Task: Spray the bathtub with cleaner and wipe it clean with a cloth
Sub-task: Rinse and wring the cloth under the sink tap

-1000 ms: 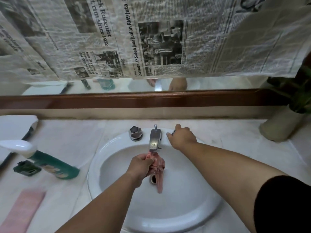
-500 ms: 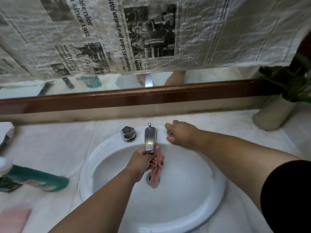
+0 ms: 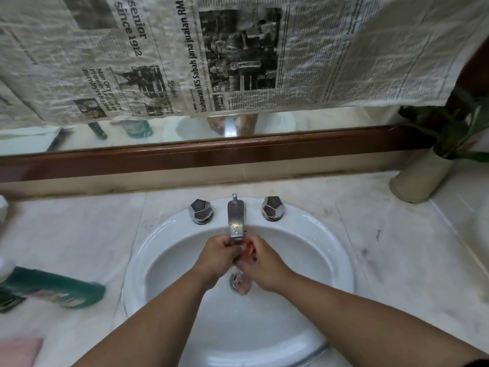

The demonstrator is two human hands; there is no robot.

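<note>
A wet pink cloth [image 3: 243, 284] hangs under the chrome tap spout [image 3: 236, 221] over the drain of the white basin [image 3: 312, 234]. My left hand [image 3: 219, 254] and my right hand [image 3: 260, 260] both grip the cloth between them, just below the spout. Most of the cloth is hidden inside the hands; its lower end dangles over the drain. A green cleaner bottle [image 3: 53, 287] with a white cap lies on its side on the counter at the left.
Two faceted chrome knobs [image 3: 200, 211] [image 3: 272, 207] flank the spout. A potted plant [image 3: 423, 176] stands at the back right of the marble counter [image 3: 397, 247]. Newspaper [image 3: 238, 54] covers the mirror above a brown frame. A pink object [image 3: 18, 350] lies at the front left.
My right hand left the right knob and came down to the cloth, which both hands now hold under the spout. The view tilted slightly.
</note>
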